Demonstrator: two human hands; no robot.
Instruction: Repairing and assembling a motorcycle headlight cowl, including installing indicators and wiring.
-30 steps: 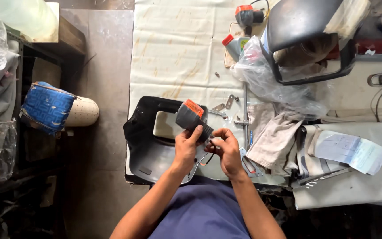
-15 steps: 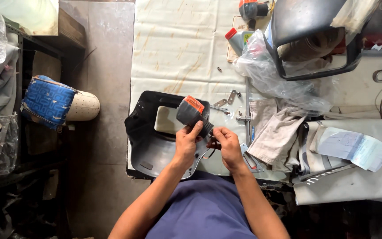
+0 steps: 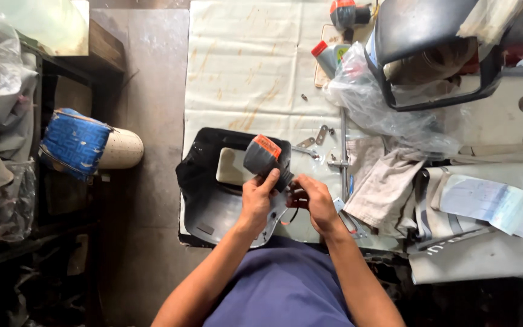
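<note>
Fingers (image 3: 269, 181) of both hands closed around grey power tool (image 3: 263, 156) over black panel (image 3: 198, 175), rag (image 3: 382, 184) just beside

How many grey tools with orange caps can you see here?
2: one power tool held in the left hand over the black housing; another at the cloth's top edge. Others may be hidden.

Plastic, cloth and bare metal on my bench

My left hand (image 3: 255, 197) grips a matt grey plastic tool (image 3: 263, 157) with an orange end, over a glossy black plastic housing (image 3: 204, 200); the cream cloth (image 3: 243, 66) is rough and stained, the brackets (image 3: 319, 136) dull metal, the bag (image 3: 376, 103) crinkled clear film.
</note>
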